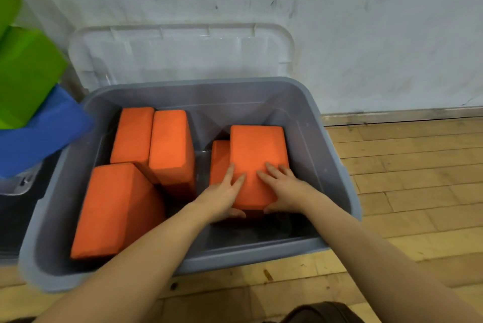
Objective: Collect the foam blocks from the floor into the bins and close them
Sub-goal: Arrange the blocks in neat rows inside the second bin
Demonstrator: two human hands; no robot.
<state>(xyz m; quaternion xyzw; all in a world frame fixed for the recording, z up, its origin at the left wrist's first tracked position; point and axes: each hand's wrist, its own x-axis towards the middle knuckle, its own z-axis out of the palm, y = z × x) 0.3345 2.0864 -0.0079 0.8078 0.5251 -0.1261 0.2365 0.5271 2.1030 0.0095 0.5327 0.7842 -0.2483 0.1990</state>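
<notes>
We are reaching both arms into the grey bin [337,166] at the centre of the frame, and both hands are holding one orange foam block [257,155] in the right half of the bin. Our left hand [222,196] is lying with fingers spread over the block's top face and its thumb tucked under the near edge; our right hand [285,190] is mirroring it, fingers flat on top and thumb hooking the near lower corner. So both hands are gripping the block at its near end, not resting idle. The block is leaning against another orange block [219,160] just to its left. Three more orange blocks [170,145] are sitting in the left half of the bin.

We are judging the foam to be light, slightly yielding and grippy, so a two-sided hold on the short end should be plenty; squeezing hard would only dent it.

The clear lid [183,53] is standing open against the wall behind the bin. Green and blue blocks [28,79] are showing at the left edge of the frame.
</notes>
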